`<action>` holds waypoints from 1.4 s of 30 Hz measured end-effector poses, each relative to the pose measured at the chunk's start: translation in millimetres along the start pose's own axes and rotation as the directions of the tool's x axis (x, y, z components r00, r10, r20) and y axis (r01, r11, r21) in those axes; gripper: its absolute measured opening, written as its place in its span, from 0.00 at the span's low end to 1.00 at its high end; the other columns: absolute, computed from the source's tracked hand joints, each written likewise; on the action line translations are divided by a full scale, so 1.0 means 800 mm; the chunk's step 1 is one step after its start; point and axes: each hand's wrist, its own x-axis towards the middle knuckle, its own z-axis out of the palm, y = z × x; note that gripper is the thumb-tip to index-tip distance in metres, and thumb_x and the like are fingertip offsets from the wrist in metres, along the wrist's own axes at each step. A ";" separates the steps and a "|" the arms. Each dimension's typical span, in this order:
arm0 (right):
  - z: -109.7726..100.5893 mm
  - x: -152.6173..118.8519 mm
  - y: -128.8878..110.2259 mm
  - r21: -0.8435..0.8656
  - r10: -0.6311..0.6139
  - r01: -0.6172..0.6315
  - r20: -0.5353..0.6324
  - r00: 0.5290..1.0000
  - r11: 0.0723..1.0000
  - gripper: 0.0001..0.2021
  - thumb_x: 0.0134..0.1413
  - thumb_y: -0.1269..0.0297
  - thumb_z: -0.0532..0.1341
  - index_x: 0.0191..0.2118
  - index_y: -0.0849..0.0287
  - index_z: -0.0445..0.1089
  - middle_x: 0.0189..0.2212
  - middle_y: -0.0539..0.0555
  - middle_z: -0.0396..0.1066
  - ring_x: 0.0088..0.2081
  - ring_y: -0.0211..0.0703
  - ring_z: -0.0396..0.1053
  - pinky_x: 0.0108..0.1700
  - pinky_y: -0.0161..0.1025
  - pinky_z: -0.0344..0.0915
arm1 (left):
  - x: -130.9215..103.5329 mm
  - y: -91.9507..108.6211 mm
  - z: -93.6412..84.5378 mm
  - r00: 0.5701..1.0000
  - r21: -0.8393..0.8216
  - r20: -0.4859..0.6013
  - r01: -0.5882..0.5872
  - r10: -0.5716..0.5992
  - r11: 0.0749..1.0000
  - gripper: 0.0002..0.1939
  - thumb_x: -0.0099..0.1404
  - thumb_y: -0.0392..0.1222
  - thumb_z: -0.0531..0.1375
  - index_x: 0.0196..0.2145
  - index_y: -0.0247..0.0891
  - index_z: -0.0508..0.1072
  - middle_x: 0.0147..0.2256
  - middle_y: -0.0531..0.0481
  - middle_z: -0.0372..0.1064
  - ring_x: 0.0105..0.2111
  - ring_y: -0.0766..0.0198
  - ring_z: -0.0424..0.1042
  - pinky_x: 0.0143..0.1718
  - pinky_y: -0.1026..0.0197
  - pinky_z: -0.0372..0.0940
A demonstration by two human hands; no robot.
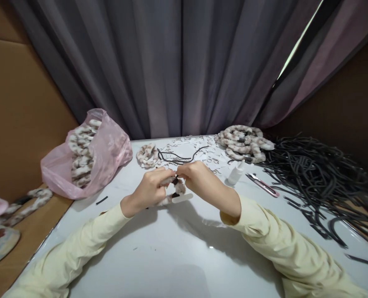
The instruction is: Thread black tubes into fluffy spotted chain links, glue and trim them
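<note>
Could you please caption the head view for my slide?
Both hands, left hand and right hand, pinch a fuzzy band over the white table.

Fuzzy headband: one piece, covered in cream plush with brown mottling, dark band end exposed at its top. It was held just above the white table, pinched between the left hand and right hand, with its lower part curving down beneath the fingers.

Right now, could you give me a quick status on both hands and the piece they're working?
Left hand and right hand both pinching the furry headband above the white table. Glue bottle and snips lie apart, right of the hands.
</note>
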 end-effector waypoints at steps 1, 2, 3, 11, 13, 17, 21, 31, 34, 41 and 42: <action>0.001 0.001 0.003 0.010 -0.019 0.019 0.000 1.000 1.000 0.11 0.37 0.84 0.49 0.19 0.62 0.62 0.16 0.48 0.59 0.20 0.32 0.51 0.25 0.32 0.45 | 0.001 0.001 -0.001 1.000 -0.007 0.007 0.007 -0.007 1.000 0.17 0.41 0.24 0.45 0.26 0.36 0.67 0.20 0.54 0.60 0.21 0.68 0.58 0.23 0.68 0.54; 0.003 0.003 0.006 0.023 -0.030 0.031 -0.004 1.000 0.999 0.11 0.36 0.84 0.49 0.19 0.62 0.62 0.16 0.49 0.59 0.21 0.32 0.52 0.26 0.32 0.46 | 0.002 0.001 -0.002 1.000 -0.020 0.017 0.020 -0.020 1.000 0.17 0.40 0.25 0.45 0.26 0.36 0.67 0.20 0.54 0.60 0.21 0.68 0.58 0.23 0.68 0.54; 0.005 0.005 0.008 0.037 -0.036 0.036 -0.011 0.999 0.999 0.12 0.36 0.84 0.49 0.19 0.62 0.63 0.17 0.49 0.60 0.21 0.32 0.53 0.26 0.31 0.47 | 0.003 0.002 -0.002 0.999 -0.042 0.026 0.040 -0.039 0.998 0.17 0.40 0.25 0.45 0.26 0.36 0.67 0.20 0.54 0.61 0.21 0.69 0.58 0.23 0.68 0.54; 0.010 0.019 0.025 0.323 -0.053 0.027 0.073 0.996 0.946 0.14 0.36 0.84 0.50 0.21 0.65 0.70 0.15 0.48 0.63 0.20 0.31 0.58 0.26 0.28 0.52 | 0.000 0.006 -0.002 0.975 -0.190 0.106 0.215 -0.198 0.958 0.15 0.46 0.26 0.47 0.29 0.37 0.67 0.21 0.56 0.65 0.21 0.71 0.62 0.23 0.70 0.56; 0.005 0.021 0.029 0.429 -0.026 -0.077 0.227 0.973 0.900 0.13 0.38 0.83 0.51 0.21 0.65 0.70 0.13 0.46 0.61 0.18 0.31 0.58 0.24 0.28 0.54 | -0.003 0.006 0.000 0.977 -0.178 0.116 0.198 -0.179 0.964 0.16 0.45 0.26 0.47 0.31 0.38 0.66 0.22 0.57 0.66 0.21 0.71 0.62 0.22 0.71 0.56; -0.001 0.022 0.038 0.601 -0.035 -0.212 0.373 0.927 0.770 0.08 0.43 0.77 0.55 0.22 0.65 0.69 0.14 0.47 0.62 0.18 0.32 0.60 0.23 0.29 0.56 | -0.006 0.008 0.000 0.986 -0.148 0.096 0.153 -0.140 0.977 0.19 0.44 0.26 0.47 0.34 0.38 0.65 0.23 0.57 0.67 0.20 0.71 0.62 0.23 0.70 0.57; 0.001 0.024 0.046 0.677 -0.134 -0.141 0.337 0.932 0.722 0.06 0.43 0.75 0.56 0.24 0.66 0.71 0.27 0.52 0.71 0.27 0.35 0.65 0.31 0.32 0.63 | -0.004 0.010 -0.002 0.991 -0.176 0.094 0.113 -0.098 0.978 0.20 0.46 0.26 0.47 0.36 0.38 0.67 0.28 0.54 0.71 0.23 0.70 0.65 0.25 0.70 0.58; -0.004 0.014 0.007 0.283 0.186 -0.156 -0.082 0.979 0.946 0.19 0.42 0.83 0.50 0.34 0.63 0.75 0.34 0.55 0.75 0.36 0.42 0.70 0.41 0.36 0.63 | 0.004 -0.013 0.012 0.827 -0.248 -0.015 0.541 -0.562 0.804 0.04 0.60 0.40 0.55 0.33 0.38 0.66 0.20 0.56 0.67 0.20 0.67 0.66 0.24 0.67 0.59; 0.003 0.011 -0.010 0.478 0.287 -0.369 0.237 0.928 0.797 0.16 0.46 0.79 0.51 0.36 0.65 0.75 0.25 0.53 0.74 0.28 0.40 0.70 0.34 0.34 0.67 | 0.008 -0.026 0.018 0.782 -0.339 0.008 0.589 -0.624 0.734 0.05 0.59 0.42 0.56 0.32 0.37 0.66 0.20 0.56 0.66 0.22 0.65 0.68 0.27 0.65 0.61; 0.047 0.017 -0.024 0.769 0.370 -0.624 0.545 0.752 0.135 0.25 0.48 0.80 0.50 0.55 0.65 0.55 0.35 0.58 0.69 0.29 0.40 0.72 0.32 0.37 0.71 | 0.012 -0.031 0.019 0.716 -0.447 0.024 0.632 -0.697 0.633 0.05 0.58 0.40 0.55 0.29 0.36 0.64 0.19 0.56 0.63 0.22 0.66 0.64 0.27 0.65 0.58; 0.052 0.017 -0.026 0.800 0.363 -0.597 0.541 0.759 0.055 0.24 0.49 0.80 0.50 0.54 0.65 0.54 0.34 0.57 0.68 0.28 0.39 0.72 0.33 0.39 0.71 | 0.012 -0.027 0.017 0.726 -0.431 0.013 0.625 -0.688 0.651 0.05 0.58 0.40 0.55 0.29 0.36 0.64 0.19 0.56 0.63 0.22 0.67 0.64 0.26 0.65 0.58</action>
